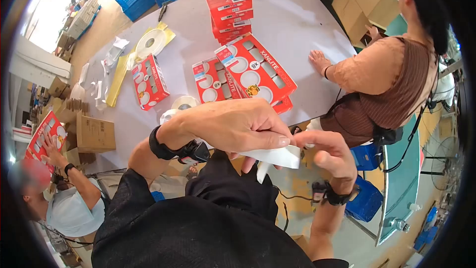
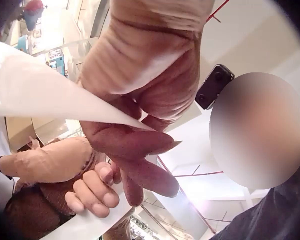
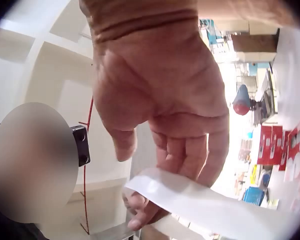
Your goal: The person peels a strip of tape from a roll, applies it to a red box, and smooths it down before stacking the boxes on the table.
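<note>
In the head view my left hand (image 1: 238,126) pinches a white tape strip (image 1: 280,157) between thumb and fingers in front of my body. The strip runs toward the right, folds and hangs down. Seen from the left wrist, the strip (image 2: 50,95) narrows to the spot where the fingertips grip it. My right hand (image 1: 333,155) is close beside it, thumb apart from the loosely bent fingers. From the right wrist, the tape (image 3: 190,195) crosses in front of that hand's fingertips. Below the left forearm, a white tape roll (image 1: 184,103) lies partly hidden on the table.
Red XANLITE boxes (image 1: 260,69) lie on the pale table (image 1: 292,10), with a taller stack (image 1: 225,0) behind. Another tape roll (image 1: 151,43) sits at the left near a single box (image 1: 149,82). One person (image 1: 386,74) stands right, another (image 1: 74,203) left.
</note>
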Tool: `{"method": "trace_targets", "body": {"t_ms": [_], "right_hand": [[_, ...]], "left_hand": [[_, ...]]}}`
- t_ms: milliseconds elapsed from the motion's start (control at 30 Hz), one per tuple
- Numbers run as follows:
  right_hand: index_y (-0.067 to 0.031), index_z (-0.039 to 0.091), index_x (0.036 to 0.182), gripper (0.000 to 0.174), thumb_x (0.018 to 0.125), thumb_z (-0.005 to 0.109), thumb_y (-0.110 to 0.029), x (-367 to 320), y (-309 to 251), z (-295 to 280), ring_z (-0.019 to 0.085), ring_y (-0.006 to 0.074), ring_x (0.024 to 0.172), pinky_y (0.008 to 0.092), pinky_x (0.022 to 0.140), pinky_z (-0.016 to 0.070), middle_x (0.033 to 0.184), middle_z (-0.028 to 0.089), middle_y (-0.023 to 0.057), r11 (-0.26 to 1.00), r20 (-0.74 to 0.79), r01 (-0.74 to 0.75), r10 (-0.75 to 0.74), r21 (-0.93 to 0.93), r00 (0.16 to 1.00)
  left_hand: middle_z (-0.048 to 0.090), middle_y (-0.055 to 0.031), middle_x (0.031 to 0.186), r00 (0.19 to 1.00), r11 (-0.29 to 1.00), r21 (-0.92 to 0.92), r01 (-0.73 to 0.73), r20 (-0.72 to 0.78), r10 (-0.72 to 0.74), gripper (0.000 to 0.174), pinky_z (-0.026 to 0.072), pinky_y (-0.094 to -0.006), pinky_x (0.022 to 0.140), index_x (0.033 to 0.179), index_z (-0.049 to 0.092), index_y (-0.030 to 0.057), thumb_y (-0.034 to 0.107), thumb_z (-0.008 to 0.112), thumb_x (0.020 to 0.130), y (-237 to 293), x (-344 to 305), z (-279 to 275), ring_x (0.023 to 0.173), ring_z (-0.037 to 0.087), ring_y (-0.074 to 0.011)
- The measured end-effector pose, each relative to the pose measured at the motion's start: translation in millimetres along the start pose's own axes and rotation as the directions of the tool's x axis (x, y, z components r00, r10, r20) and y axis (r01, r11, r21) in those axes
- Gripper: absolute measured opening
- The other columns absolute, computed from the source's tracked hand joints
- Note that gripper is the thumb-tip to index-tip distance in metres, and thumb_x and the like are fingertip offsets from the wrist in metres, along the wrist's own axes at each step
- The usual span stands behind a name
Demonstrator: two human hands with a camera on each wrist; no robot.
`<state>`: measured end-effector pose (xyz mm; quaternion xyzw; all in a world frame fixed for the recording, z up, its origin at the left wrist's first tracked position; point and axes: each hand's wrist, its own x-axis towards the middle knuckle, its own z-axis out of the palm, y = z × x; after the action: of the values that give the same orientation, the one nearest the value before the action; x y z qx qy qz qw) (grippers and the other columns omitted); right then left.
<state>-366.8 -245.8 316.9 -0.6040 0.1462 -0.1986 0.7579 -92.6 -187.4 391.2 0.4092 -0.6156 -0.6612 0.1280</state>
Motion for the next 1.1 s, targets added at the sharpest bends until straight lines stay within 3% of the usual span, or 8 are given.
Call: {"method": "trace_targets", "body": {"t_ms": [100,133,333,533,833,933,1100], "right_hand": [[0.0049,0.072,0.116,0.029,0.098,0.076,-0.018,15,17,4,0.067,0.01,0.097,0.0264,0.085,0.0525,0.102,0.076,0.0077,0.989,0.002,-0.121,0.121,0.083,0.993],[0.0034,0.073,0.11,0.018,0.096,0.077,-0.008,18,18,4,0.067,0.009,0.094,0.0243,0.083,0.0523,0.1,0.076,0.0063,0.989,-0.017,-0.105,0.108,0.104,0.994],[0.0008,0.074,0.098,0.011,0.096,0.078,-0.009,17,38,1,0.063,0.0063,0.081,0.023,0.073,0.0497,0.088,0.074,0.003,0.995,-0.124,-0.042,0.053,0.089,0.991],[0.0004,0.073,0.096,0.012,0.096,0.077,-0.011,20,35,7,0.061,0.0053,0.077,0.0228,0.069,0.0475,0.085,0.072,0.0017,0.993,-0.177,-0.039,0.059,0.114,0.983],[-0.0006,0.072,0.096,0.026,0.104,0.069,-0.025,31,45,7,0.059,0.0049,0.078,0.0237,0.07,0.0456,0.086,0.071,0.0014,0.979,-0.109,-0.045,0.068,0.2,0.992],[-0.0004,0.072,0.099,0.026,0.105,0.067,-0.026,35,50,9,0.06,0.005,0.079,0.0233,0.072,0.0463,0.088,0.072,0.0012,0.958,-0.035,-0.05,0.062,0.282,0.997],[-0.0007,0.072,0.104,0.018,0.103,0.07,-0.018,36,38,20,0.061,0.0048,0.082,0.0222,0.074,0.0473,0.091,0.072,-0.0002,0.97,-0.03,-0.07,0.079,0.231,0.996]], "left_hand": [[0.076,-0.0042,0.088,0.998,0.998,0.003,0.06,-0.015,-0.06,0.038,0.053,-0.0224,0.052,0.129,0.07,0.0047,0.032,0.05,0.112,2,1,0,0.064,0.073,-0.0099],[0.076,-0.0042,0.087,0.996,0.996,-0.009,0.087,-0.032,-0.088,0.039,0.0532,-0.0225,0.052,0.128,0.071,0.0045,0.033,0.05,0.112,2,-1,0,0.065,0.073,-0.0098],[0.077,-0.0051,0.085,0.977,0.987,-0.088,0.132,-0.154,-0.145,0.043,0.0543,-0.0227,0.054,0.125,0.073,0.0043,0.038,0.049,0.112,-7,-9,-3,0.066,0.074,-0.0093],[0.077,-0.0058,0.084,0.966,0.977,-0.094,0.193,-0.154,-0.206,0.042,0.0542,-0.023,0.054,0.12,0.074,0.0028,0.038,0.052,0.111,-12,-10,-4,0.066,0.074,-0.0099],[0.079,-0.005,0.092,0.986,0.988,-0.092,0.123,-0.102,-0.133,0.036,0.0522,-0.0225,0.053,0.112,0.075,0.001,0.031,0.055,0.109,-21,-17,-7,0.065,0.072,-0.0093],[0.079,-0.0042,0.093,0.981,0.981,-0.11,0.157,-0.096,-0.167,0.034,0.0518,-0.0221,0.053,0.11,0.076,0.0011,0.029,0.055,0.109,-20,-23,-8,0.064,0.072,-0.009],[0.076,-0.0059,0.085,0.984,0.988,-0.102,0.116,-0.125,-0.128,0.034,0.0548,-0.0238,0.053,0.103,0.075,-0.0012,0.026,0.055,0.106,-29,-29,-12,0.065,0.074,-0.0113]]}}
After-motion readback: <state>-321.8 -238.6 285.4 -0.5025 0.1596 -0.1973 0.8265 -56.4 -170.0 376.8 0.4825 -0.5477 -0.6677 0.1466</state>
